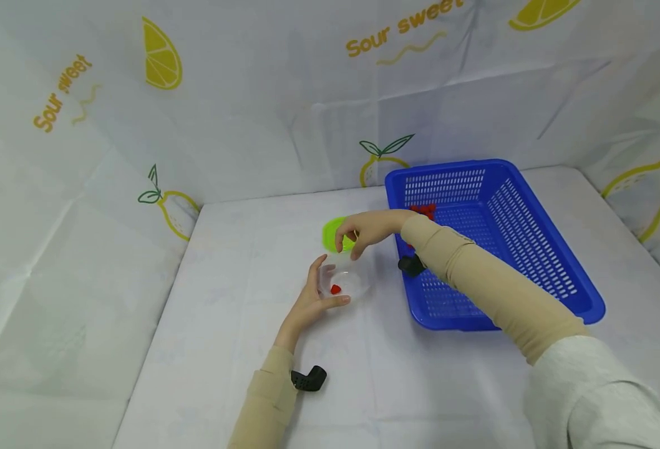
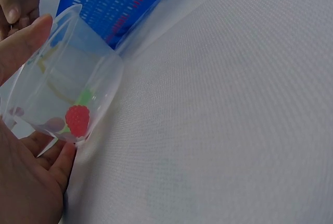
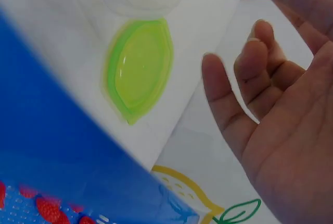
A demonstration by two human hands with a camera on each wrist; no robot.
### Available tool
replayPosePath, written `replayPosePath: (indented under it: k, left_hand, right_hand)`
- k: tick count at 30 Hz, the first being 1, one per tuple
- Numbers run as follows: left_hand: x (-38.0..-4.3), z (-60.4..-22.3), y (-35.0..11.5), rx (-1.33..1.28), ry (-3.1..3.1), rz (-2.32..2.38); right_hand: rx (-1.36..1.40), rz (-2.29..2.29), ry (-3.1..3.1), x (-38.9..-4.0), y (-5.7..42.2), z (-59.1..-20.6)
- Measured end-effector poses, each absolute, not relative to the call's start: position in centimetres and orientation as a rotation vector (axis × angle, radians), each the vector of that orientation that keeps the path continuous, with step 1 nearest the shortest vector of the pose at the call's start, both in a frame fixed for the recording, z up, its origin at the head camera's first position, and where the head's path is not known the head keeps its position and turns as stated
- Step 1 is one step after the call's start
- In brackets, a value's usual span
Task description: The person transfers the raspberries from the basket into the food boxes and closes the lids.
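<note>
My left hand (image 1: 309,303) holds a clear plastic bowl (image 1: 358,284), thumb at the near side of its rim and fingers around the far side. Inside the bowl lies one red raspberry (image 2: 77,120), low against the wall in the left wrist view. Above the bowl's far rim hovers my right hand (image 1: 372,228), its fingers loosely bent with nothing between them. Just behind the bowl, a lime-green lemon-shaped dish (image 3: 140,67) sits on the table, partly covered by the right hand in the head view.
A blue plastic basket (image 1: 458,323) with slotted walls stands to the right, under the right forearm. Several red raspberries (image 1: 427,209) lie at its far left corner. White cloth printed with lemons (image 1: 163,57) hangs behind the table (image 1: 223,299) and at its sides.
</note>
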State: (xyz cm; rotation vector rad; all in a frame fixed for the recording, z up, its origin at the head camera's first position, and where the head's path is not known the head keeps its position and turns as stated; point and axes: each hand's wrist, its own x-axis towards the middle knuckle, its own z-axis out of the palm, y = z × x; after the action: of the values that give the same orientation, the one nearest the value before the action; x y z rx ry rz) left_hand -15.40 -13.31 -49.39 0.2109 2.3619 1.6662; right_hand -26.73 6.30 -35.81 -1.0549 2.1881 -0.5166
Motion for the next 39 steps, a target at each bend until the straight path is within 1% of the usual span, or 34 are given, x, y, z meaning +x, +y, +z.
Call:
replayPosePath:
  k: [12,17,25,33,39]
  left_hand:
    - [-15.2,-48.9,-13.1,0.171,2.356,1.659]
    - [-14.9,-49.5,-13.4,0.155,2.373,1.651]
    - [-14.6,-49.6,-13.6,0.139,2.386,1.639]
    - [-14.8,-49.5,-13.4,0.156,2.388,1.644]
    - [-14.9,-49.2,-13.2,0.174,2.386,1.659]
  right_hand:
    - [-0.993,-0.864,2.19,-26.6,10.2,-33.9]
    - [-0.897,-1.021,2.235,-26.4,12.2,-33.9]
    - [-0.695,-1.231,2.233,-26.6,15.9,-35.5]
    - [-0.631,-1.309,2.204,-26.7,18.9,-37.3]
    - [-0.565,-1.299,2.235,-26.6,20.0,-38.6]
